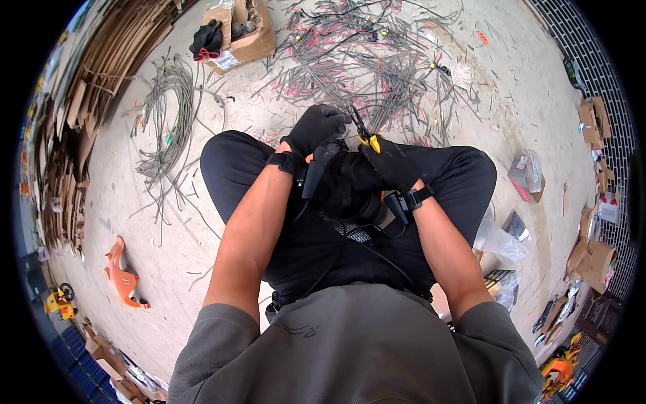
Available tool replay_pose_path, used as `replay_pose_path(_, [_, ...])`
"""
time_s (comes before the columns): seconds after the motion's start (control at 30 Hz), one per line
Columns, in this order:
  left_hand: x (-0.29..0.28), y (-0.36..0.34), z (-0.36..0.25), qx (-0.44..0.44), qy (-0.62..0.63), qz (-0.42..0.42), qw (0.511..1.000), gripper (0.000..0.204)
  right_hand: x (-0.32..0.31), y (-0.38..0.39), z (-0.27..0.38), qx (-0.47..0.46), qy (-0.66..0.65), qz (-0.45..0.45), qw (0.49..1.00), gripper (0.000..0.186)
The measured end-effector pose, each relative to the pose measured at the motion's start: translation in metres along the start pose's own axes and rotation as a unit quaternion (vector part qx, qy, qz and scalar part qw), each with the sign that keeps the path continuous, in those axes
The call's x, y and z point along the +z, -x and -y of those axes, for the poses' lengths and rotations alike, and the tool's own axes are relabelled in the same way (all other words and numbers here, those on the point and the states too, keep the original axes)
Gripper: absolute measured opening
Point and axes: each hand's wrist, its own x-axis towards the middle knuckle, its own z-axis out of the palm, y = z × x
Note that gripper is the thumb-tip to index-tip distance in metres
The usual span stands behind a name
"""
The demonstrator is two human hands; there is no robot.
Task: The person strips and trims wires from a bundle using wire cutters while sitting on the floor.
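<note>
I sit on a concrete floor with my knees apart. My left hand [313, 128], in a black glove, is closed around thin grey wire just in front of my knees. My right hand [387, 163], also gloved in black, grips yellow-handled pliers [364, 134] whose dark jaws point up toward the left hand's fingers. Both wrists carry black straps with small devices. A heap of cut grey and red wire pieces [377, 60] lies on the floor right beyond my hands.
A coil of grey cable [167, 114] lies at left. An open cardboard box [242, 34] with black gloves stands at the back. Flattened cardboard [74, 128] is stacked along the left. An orange tool [121, 276] lies lower left. Small boxes and plastic bags [528, 175] sit at right.
</note>
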Motion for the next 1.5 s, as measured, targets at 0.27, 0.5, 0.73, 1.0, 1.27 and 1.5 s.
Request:
replay_pose_path(0.27, [0.001, 0.002, -0.002, 0.006, -0.013, 0.02, 1.0, 0.019, 0.004, 0.003, -0.005, -0.021, 0.023, -0.012, 0.999, 0.028])
replay_pose_path(0.5, [0.0, -0.004, 0.009, 0.023, -0.021, -0.011, 0.999, 0.019, 0.001, 0.0, 0.003, 0.017, 0.003, 0.008, 1.0, 0.026])
replay_pose_path(0.73, [0.0, -0.004, 0.009, 0.026, -0.03, -0.015, 0.999, 0.02, 0.01, 0.003, -0.002, -0.013, 0.039, -0.02, 0.999, 0.028])
replay_pose_path(1.0, [-0.003, -0.006, 0.013, 0.042, -0.086, -0.026, 0.995, 0.022, 0.002, -0.004, 0.011, 0.138, -0.129, 0.0, 0.982, 0.035])
replay_pose_path(1.27, [0.001, -0.004, 0.007, -0.022, 0.053, -0.005, 0.998, 0.021, 0.003, -0.005, 0.008, 0.183, -0.194, -0.007, 0.964, 0.034])
replay_pose_path(1.5, [-0.004, -0.007, 0.016, -0.012, 0.023, -0.015, 1.0, 0.016, 0.008, -0.002, 0.003, 0.115, -0.137, -0.028, 0.983, 0.031])
